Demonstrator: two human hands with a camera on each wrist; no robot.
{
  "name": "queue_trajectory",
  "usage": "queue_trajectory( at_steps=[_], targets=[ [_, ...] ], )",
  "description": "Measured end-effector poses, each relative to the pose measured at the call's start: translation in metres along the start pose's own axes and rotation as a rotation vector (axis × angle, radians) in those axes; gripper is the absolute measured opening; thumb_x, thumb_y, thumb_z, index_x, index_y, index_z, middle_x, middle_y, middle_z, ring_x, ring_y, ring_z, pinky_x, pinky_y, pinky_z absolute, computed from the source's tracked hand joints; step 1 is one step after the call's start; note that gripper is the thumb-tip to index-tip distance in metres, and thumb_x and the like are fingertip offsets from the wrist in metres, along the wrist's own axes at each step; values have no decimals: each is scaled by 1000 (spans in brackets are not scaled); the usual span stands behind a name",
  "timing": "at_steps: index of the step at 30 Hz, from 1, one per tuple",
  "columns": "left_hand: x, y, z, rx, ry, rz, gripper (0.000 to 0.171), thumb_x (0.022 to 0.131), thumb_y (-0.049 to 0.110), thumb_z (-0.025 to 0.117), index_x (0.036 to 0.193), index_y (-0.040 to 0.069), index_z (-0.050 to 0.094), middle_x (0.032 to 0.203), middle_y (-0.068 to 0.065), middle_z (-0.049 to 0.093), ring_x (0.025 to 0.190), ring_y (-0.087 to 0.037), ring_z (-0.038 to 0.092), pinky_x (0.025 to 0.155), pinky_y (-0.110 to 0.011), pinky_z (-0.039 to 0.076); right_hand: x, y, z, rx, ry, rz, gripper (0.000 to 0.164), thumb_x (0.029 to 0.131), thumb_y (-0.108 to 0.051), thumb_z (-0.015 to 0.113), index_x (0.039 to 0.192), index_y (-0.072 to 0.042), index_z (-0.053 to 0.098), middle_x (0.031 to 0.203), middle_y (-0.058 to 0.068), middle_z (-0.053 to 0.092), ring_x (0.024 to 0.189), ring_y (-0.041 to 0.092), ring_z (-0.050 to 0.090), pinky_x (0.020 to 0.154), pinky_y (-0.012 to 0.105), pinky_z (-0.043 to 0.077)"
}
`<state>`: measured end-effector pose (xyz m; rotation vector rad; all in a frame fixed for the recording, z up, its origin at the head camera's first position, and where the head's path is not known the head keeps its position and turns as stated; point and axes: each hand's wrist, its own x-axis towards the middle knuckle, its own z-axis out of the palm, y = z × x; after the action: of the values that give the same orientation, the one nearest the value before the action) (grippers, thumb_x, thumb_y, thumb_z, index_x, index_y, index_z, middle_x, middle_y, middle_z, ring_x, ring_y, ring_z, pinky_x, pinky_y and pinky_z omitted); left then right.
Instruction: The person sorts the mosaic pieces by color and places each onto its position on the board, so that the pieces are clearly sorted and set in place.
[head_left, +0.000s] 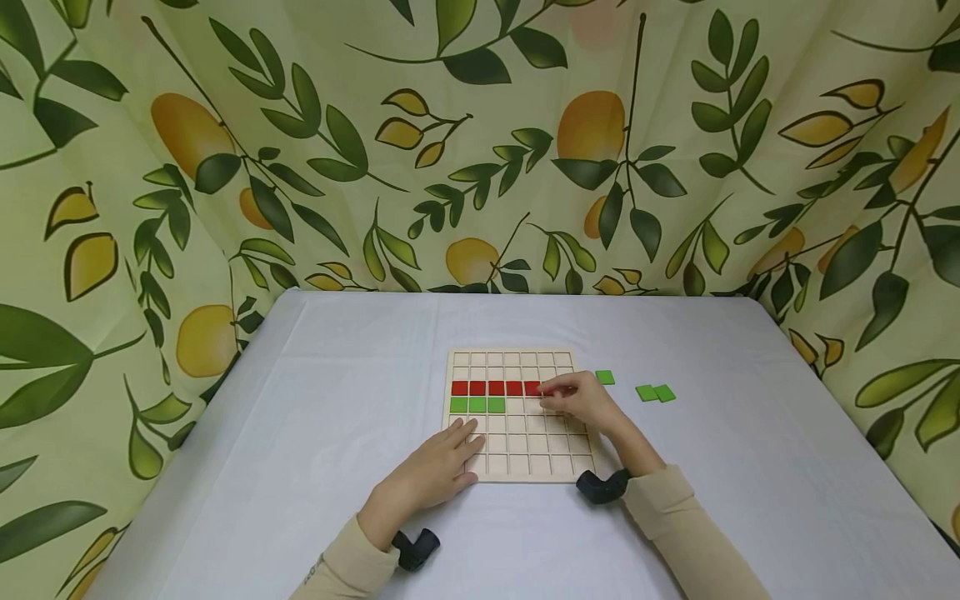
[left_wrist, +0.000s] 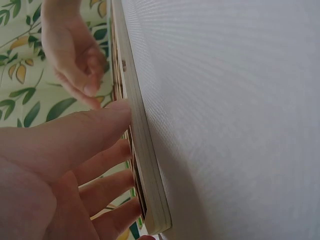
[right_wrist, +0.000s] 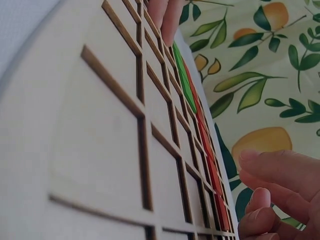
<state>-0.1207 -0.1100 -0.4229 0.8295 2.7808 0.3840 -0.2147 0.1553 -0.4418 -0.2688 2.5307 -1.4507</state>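
A wooden grid board [head_left: 517,445] lies flat on the white-covered table. Across one of its rows runs a line of several red square tiles [head_left: 497,388]. Just below them, three green tiles [head_left: 477,405] fill cells at the left end. My left hand [head_left: 433,468] rests on the board's near left corner, fingers spread over the cells and thumb [left_wrist: 118,116] against the edge. Above the right end of the red row is my right hand [head_left: 583,402], its fingers loosely bent; no tile shows between them in the right wrist view [right_wrist: 280,195].
Right of the board lie three loose green tiles: a single tile [head_left: 605,377] near its edge and a touching pair [head_left: 646,392] farther out. A dark wrist mount [head_left: 602,487] sits under each forearm. Leaf-and-fruit patterned cloth [head_left: 480,167] hangs behind the table [head_left: 360,358].
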Motion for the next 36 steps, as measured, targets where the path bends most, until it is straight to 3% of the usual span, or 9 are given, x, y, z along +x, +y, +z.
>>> queue_trajectory(
  at_steps=[12,36],
  targets=[
    [0,0,0,-7,-7,-12,53,94,24,61,141,5,48,155,-14,37,146,-34,33,118,-47,35,-2,9,-12,-39,58,-10,26,80,-10,75,102,4,72,69,-2,56,63,6,46,51,17,40],
    [1,0,0,12,-13,-25,53,95,27,59,142,7,47,156,-13,37,146,-33,33,119,-46,34,-3,22,-33,-58,111,60,32,83,-11,72,109,7,68,61,-6,49,53,5,43,48,19,37]
  ],
)
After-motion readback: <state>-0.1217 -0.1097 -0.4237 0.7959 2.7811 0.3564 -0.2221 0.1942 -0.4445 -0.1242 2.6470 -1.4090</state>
